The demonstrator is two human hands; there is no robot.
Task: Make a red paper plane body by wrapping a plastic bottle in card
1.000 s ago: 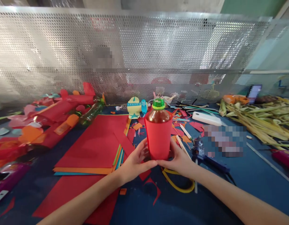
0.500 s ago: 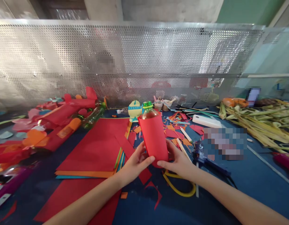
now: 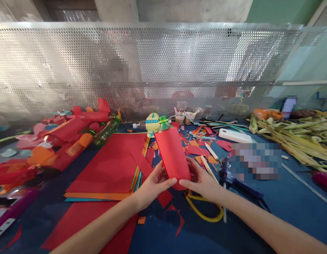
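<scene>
Between my hands is a green plastic bottle (image 3: 164,122) wrapped in a sleeve of red paper (image 3: 172,151). Its neck leans away and to the left, and only the top shows above the paper. My left hand (image 3: 159,180) grips the lower left side, its thumb on the front near the bottom. On the lower right side, my right hand (image 3: 199,178) holds it the same way, the two thumb tips almost touching. Fingers behind the bottle are partly hidden. Below my right hand lies a yellow loop (image 3: 206,217) on the blue table.
Stacked coloured paper (image 3: 107,165) lies left of my hands. Red paper-covered bottles (image 3: 65,135) crowd the far left. Paper scraps (image 3: 196,150), a blue glue gun (image 3: 240,185) and a white case (image 3: 235,135) are at right. Dried husks (image 3: 301,137) lie far right, before a perforated metal screen (image 3: 179,60).
The bottle has tipped further away from me, so its neck shows less above the red paper. Both hands keep their hold. The view has shifted slightly.
</scene>
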